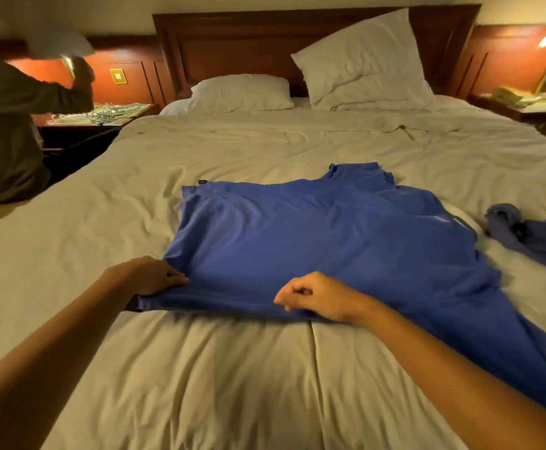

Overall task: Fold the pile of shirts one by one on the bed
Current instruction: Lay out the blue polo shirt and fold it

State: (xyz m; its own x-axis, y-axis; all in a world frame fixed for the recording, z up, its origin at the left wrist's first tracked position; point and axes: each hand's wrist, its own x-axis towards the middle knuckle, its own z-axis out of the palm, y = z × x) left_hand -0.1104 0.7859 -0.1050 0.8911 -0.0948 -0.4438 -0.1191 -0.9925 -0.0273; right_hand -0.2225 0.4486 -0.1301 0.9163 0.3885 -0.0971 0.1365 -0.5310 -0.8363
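Since one shirt lies spread and none shows folded, I judge the task early: first fold not yet made.

Bed (232,368): wide, rumpled pale cover, seam running toward the viewer. Open cover on all sides of the work; most free room is to the left and toward the pillows (362,63). Near edge out of view.

Blue shirt (313,228): flat on mid-bed, collar toward the headboard, hem toward the viewer. Left side edge is straight and fully visible. Right side runs on under the right forearm toward the frame edge, so its extent there cannot be told. Some wrinkles remain across the body.

Second person (5,125): at the far left side, well apart from the work.

Crumpled pile (531,235): bluish-grey garments on the right, near the shirt's right shoulder but apart from it. Count cannot be told. All still to fold.

Left hand (153,277): fingers lie fairly straight on the shirt's near-left corner, pressing it down; thumb hidden.

Right hand (317,295): fingers curled, pinching the hem near its middle, as far as shows.

Judgement: folding inward from the left has free room; the right side needs the forearm lifted clear first.
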